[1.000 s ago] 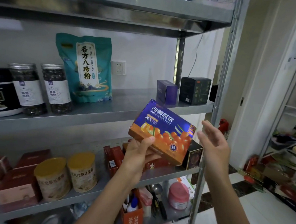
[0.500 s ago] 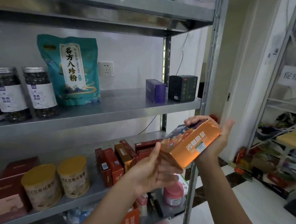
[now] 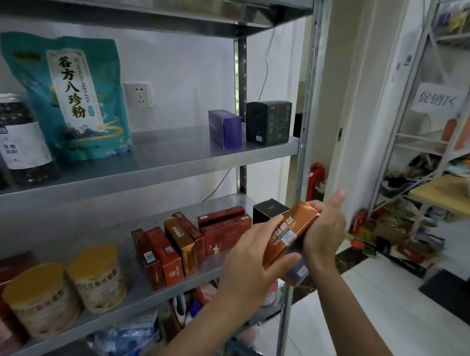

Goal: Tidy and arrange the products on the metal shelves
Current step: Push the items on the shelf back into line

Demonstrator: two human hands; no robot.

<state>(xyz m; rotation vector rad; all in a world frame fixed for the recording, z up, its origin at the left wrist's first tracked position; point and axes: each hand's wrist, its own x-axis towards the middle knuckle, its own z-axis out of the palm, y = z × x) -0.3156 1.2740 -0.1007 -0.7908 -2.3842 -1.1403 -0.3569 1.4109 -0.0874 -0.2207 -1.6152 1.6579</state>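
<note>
An orange and blue product box [image 3: 291, 233] is held on edge between both my hands, just in front of the right post of the metal shelf unit [image 3: 174, 157]. My left hand [image 3: 253, 258] grips its near side, thumb under the blue lower end. My right hand [image 3: 325, 230] cups the far side, fingers over the top edge. Behind the box, the lower shelf carries several red and orange boxes [image 3: 180, 246] and a black box [image 3: 270, 210].
The middle shelf holds a teal pouch [image 3: 68, 96], dark jars [image 3: 18, 140], a purple box [image 3: 226, 127] and a dark box [image 3: 269, 122]. Two gold-lidded cans [image 3: 70, 286] stand at the lower left. Another rack [image 3: 451, 130] with clutter stands right, across white floor.
The box has turned from face-up to on edge and dropped lower. My right hand has joined the left on it. My view has swung right.
</note>
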